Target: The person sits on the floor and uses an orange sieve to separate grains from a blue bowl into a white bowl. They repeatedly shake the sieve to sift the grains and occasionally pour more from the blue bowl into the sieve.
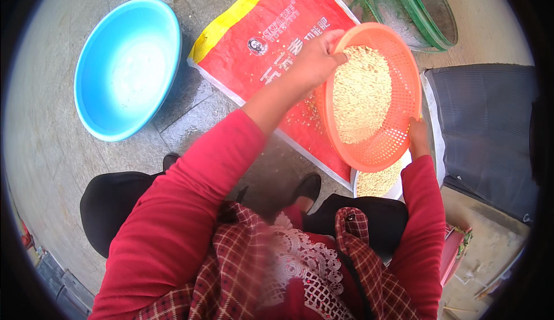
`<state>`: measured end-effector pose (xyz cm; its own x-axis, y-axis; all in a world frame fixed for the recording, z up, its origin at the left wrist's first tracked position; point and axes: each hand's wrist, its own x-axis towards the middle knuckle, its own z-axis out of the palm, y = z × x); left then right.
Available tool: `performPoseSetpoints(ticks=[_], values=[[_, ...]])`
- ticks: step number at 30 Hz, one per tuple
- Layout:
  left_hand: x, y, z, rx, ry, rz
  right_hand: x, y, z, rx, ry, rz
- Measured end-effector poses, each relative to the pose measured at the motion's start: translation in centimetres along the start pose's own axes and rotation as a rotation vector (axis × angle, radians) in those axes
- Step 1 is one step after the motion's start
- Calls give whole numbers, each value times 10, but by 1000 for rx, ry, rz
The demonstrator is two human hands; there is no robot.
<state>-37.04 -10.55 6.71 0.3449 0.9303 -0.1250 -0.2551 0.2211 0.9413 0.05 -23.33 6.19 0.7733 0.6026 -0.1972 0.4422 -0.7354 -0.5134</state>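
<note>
An orange plastic colander [404,86], tilted, holds a heap of pale yellow grains [361,92] lying toward its left side. My left hand [318,62] grips the upper left of its rim, with the thumb over the edge. On the lower right, my right hand [418,136] grasps the colander's rim; its fingers are partly hidden. Beneath the colander lies a red and yellow woven sack [242,34] that bears writing, with loose grains scattered on it. A white container [398,190] with similar grains [376,183] shows partly under the colander's lower edge.
A blue plastic basin [130,69] stands on the wet stone floor [190,116] at left. At the upper right is a green bucket [402,12], tipped in view. A dark ribbed sheet [484,134] lies at right. A pink container [454,250] with greenery sits lower right.
</note>
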Motion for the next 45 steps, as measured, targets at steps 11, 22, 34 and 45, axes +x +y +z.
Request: performPoseSetpoints(ticks=[11,22,34,45], values=[[9,16,-51,-39,14,30,-22,-34,8,129,-204,-137],[29,35,-107,-325,89,-113,-24,-33,43,282,-527,-136],[15,39,-48,-184,23,36,-11,-17,24,108,-213,-151],[-3,7,-6,-117,-133,57,1,4,4,-74,-84,-141]])
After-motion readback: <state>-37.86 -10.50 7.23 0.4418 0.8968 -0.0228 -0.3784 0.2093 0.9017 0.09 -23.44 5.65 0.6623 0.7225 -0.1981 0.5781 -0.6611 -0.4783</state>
